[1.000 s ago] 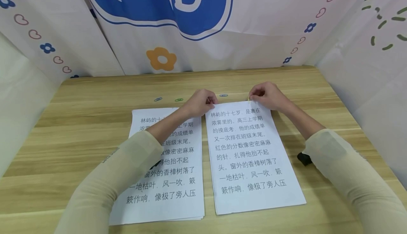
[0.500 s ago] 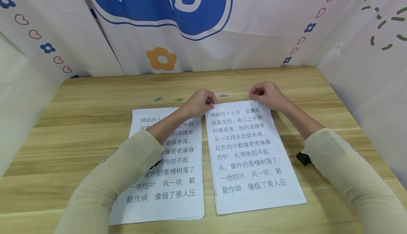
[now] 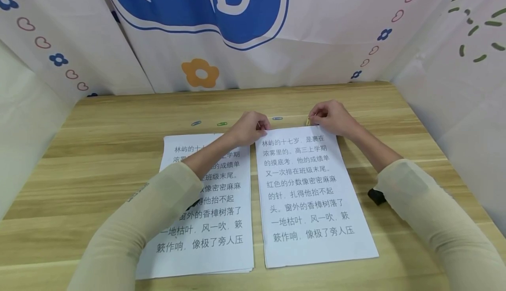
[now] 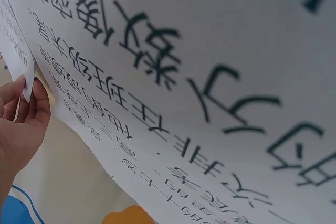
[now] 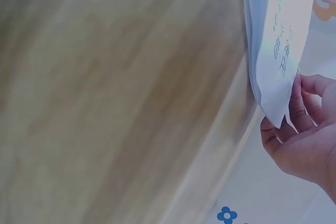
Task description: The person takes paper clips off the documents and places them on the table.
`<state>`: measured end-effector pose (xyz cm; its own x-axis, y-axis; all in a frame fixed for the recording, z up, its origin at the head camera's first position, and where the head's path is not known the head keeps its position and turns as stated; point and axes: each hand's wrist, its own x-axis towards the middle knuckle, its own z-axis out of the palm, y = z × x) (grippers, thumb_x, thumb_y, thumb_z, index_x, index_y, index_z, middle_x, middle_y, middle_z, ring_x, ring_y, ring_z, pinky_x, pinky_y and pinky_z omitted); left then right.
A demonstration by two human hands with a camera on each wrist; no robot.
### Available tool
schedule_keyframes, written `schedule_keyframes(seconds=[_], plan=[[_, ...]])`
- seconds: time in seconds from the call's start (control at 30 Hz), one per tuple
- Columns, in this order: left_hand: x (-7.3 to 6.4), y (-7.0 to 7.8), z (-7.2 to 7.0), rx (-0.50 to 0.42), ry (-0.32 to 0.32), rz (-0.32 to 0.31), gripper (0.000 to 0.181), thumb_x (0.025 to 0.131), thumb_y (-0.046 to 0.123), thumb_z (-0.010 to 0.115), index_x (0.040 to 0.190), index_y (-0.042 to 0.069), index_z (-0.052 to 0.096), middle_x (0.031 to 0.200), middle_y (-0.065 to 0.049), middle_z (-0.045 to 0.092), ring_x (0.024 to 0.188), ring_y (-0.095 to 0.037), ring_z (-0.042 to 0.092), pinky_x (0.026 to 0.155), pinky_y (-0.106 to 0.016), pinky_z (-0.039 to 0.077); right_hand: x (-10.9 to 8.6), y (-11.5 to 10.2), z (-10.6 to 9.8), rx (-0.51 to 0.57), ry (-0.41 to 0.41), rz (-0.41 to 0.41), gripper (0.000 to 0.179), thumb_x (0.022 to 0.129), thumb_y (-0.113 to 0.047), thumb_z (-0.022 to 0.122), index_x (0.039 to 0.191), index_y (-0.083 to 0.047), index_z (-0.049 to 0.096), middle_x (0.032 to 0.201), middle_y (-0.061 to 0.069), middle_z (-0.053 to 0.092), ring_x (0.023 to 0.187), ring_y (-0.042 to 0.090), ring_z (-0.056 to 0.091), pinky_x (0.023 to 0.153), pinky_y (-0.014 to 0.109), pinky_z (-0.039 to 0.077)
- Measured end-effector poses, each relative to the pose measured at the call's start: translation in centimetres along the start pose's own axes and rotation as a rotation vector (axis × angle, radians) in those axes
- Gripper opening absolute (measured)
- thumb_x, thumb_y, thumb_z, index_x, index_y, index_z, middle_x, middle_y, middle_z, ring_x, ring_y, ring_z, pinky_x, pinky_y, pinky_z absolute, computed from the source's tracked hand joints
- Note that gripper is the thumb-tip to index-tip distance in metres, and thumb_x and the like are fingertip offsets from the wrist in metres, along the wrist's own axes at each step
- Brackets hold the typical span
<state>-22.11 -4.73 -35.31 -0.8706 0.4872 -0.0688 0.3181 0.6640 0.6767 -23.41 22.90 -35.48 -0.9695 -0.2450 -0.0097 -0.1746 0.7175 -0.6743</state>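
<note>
Two stacks of white printed paper lie side by side on the wooden table. At the upper left corner of the right stack [image 3: 308,203], my left hand [image 3: 248,128] pinches the paper; the left wrist view shows the corner between thumb and fingers [image 4: 41,106]. My right hand [image 3: 333,118] pinches a yellow paper clip [image 3: 308,121] between thumb and index finger, right at the stack's top edge near its right corner. In the right wrist view, the lower fingers of my right hand [image 5: 307,135] lie behind the paper corner. My left forearm partly covers the left stack [image 3: 213,256].
Behind the stacks lie a blue paper clip [image 3: 196,123], a green paper clip [image 3: 222,124] and another blue paper clip [image 3: 277,118]. A black object [image 3: 376,196] shows under the right sleeve. A printed white cloth [image 3: 316,49] hangs along the table's back edge.
The yellow paper clip has tilted and shifted slightly left at the top edge, with the right hand a touch higher. The right stack's lower end has swung slightly left. The left hand keeps its place.
</note>
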Motion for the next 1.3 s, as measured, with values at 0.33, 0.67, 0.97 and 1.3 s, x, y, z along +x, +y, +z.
schedule_keyframes(seconds=[0.33, 0.67, 0.97, 1.3], plan=[[0.0, -0.1, 0.0, 0.002, -0.002, 0.0, 0.013, 0.097, -0.006, 0.064, 0.105, 0.0, 0.072, 0.098, -0.011, 0.066, 0.091, -0.022, 0.059, 0.08, -0.027, 0.052, 0.4, -0.3, 0.1, 0.004, 0.008, 0.031, 0.014, 0.099, -0.009, 0.067, 0.103, 0.002, 0.074, 0.093, 0.014, 0.071, 0.083, 0.024, 0.06, 0.069, 0.026, 0.047], [0.0, -0.1, 0.1, -0.002, -0.004, 0.0, 0.014, 0.096, -0.007, 0.064, 0.106, -0.001, 0.072, 0.098, -0.011, 0.067, 0.091, -0.022, 0.06, 0.08, -0.027, 0.054, 0.8, -0.4, 0.3, 0.056, 0.034, 0.076, 0.011, 0.096, -0.007, 0.071, 0.102, 0.001, 0.075, 0.097, 0.015, 0.074, 0.087, 0.026, 0.065, 0.072, 0.025, 0.049], [0.0, -0.2, 0.0, 0.004, 0.001, 0.0, 0.014, 0.096, -0.007, 0.064, 0.105, 0.0, 0.072, 0.099, -0.011, 0.066, 0.092, -0.022, 0.06, 0.082, -0.027, 0.053, 1.4, -0.6, 0.5, 0.113, 0.038, 0.082, 0.013, 0.093, -0.005, 0.074, 0.103, 0.004, 0.074, 0.096, 0.018, 0.075, 0.084, 0.026, 0.07, 0.067, 0.019, 0.051], [0.0, 0.0, 0.0, 0.001, 0.001, -0.003, 0.012, 0.096, -0.006, 0.065, 0.104, 0.0, 0.072, 0.097, -0.011, 0.066, 0.091, -0.022, 0.06, 0.08, -0.027, 0.053, 2.0, -0.9, 1.0, 0.162, 0.018, 0.104, 0.011, 0.099, -0.009, 0.069, 0.103, 0.0, 0.073, 0.095, 0.013, 0.069, 0.081, 0.021, 0.065, 0.068, 0.023, 0.053]])
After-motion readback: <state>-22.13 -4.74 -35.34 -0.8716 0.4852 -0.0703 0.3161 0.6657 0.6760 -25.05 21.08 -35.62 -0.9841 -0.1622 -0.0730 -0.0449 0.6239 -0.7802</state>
